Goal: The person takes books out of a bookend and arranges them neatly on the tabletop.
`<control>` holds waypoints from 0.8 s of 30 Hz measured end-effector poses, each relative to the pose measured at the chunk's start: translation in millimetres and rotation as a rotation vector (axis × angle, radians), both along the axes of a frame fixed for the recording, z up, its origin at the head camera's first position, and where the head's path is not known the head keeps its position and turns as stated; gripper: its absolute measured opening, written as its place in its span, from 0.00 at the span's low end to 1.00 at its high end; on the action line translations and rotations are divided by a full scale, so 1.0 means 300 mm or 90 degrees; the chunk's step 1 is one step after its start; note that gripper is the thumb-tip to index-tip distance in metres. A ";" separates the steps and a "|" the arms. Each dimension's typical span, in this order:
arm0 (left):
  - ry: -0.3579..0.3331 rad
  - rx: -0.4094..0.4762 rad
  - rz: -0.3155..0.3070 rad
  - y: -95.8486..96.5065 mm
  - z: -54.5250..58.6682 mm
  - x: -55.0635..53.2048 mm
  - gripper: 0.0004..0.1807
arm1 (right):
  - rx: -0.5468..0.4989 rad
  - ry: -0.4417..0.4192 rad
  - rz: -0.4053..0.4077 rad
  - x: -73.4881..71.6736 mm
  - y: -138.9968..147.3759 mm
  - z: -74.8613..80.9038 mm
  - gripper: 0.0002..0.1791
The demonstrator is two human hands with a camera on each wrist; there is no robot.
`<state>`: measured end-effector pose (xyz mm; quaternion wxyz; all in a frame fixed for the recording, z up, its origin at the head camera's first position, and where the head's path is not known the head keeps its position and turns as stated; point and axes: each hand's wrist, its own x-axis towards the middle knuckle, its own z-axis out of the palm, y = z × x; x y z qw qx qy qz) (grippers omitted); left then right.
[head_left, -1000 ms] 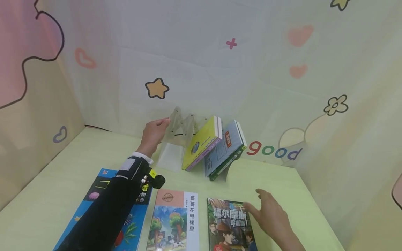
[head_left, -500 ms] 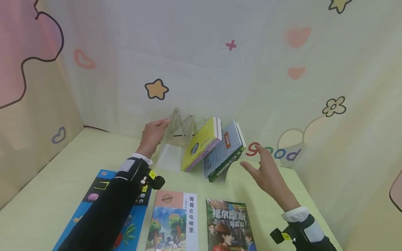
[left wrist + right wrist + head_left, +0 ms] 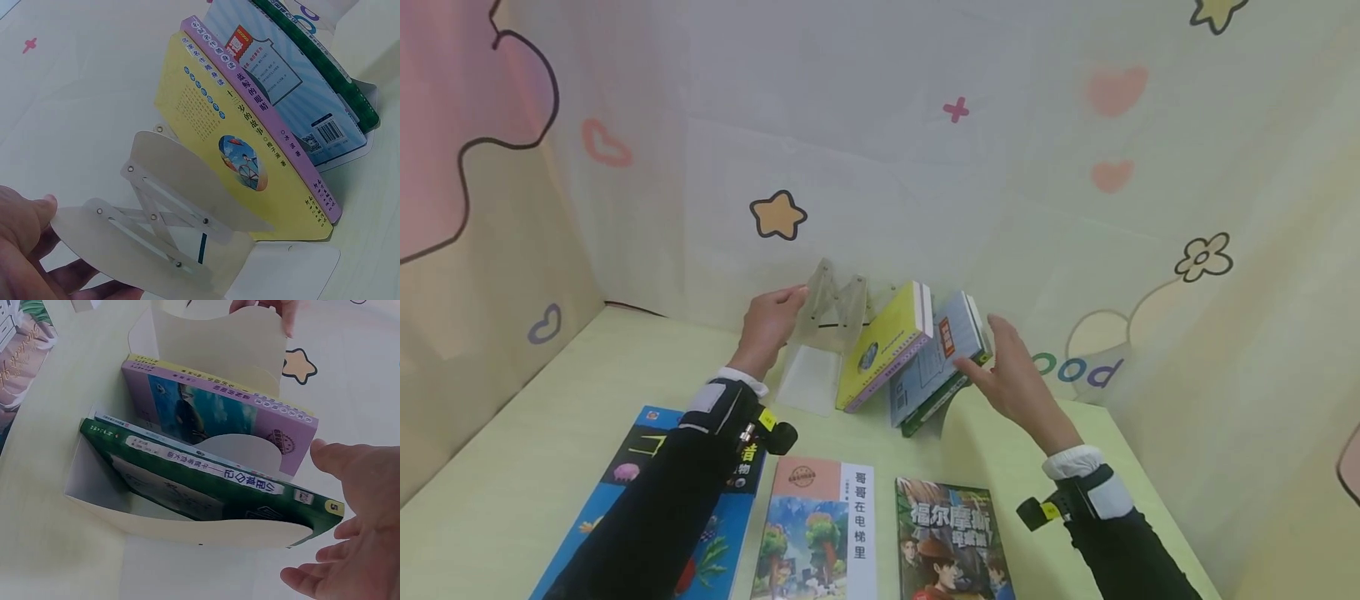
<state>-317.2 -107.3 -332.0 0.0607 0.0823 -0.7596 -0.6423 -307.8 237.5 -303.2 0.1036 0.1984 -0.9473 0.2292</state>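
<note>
With the thumb and fingers of the left hand point(image 3: 767, 329), I grip the upper left edge of a cream expandable book rack point(image 3: 181, 165) with crossed metal slats. Several books lean inside it: a yellow book point(image 3: 876, 354) beside a purple-spined book point(image 3: 269, 125), then a light-blue book point(image 3: 925, 367) against a green book point(image 3: 237, 494). The right hand point(image 3: 1018, 379) is at the rack's right side, thumb and fingers spread around the upper end of the blue and green books. In the right wrist view its fingers look straight; contact with the books cannot be made out.
In front of the rack lie a large blue picture book point(image 3: 583, 517), partly under the left sleeve, a pink-and-white storybook point(image 3: 808, 533) and a dark detective book point(image 3: 955, 550). A printed cloth backdrop point(image 3: 880, 167) rises behind and beside the table.
From above the detective book, my right hand has moved up and then left to the right-hand books of the rack. The left hand keeps its grip on the rack; the books have not moved.
</note>
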 end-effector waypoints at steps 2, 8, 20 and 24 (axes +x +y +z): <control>0.002 -0.001 -0.002 0.000 0.000 0.002 0.26 | -0.001 -0.002 0.006 -0.010 -0.005 -0.010 0.43; 0.008 0.005 -0.005 0.000 0.003 0.006 0.26 | -0.005 -0.013 0.016 -0.022 -0.018 -0.030 0.40; 0.001 0.012 0.004 -0.004 0.001 0.000 0.26 | -0.024 0.030 0.032 -0.016 -0.025 -0.065 0.35; 0.002 0.008 0.001 -0.003 0.004 0.003 0.26 | -0.031 0.059 0.028 0.003 -0.021 -0.084 0.30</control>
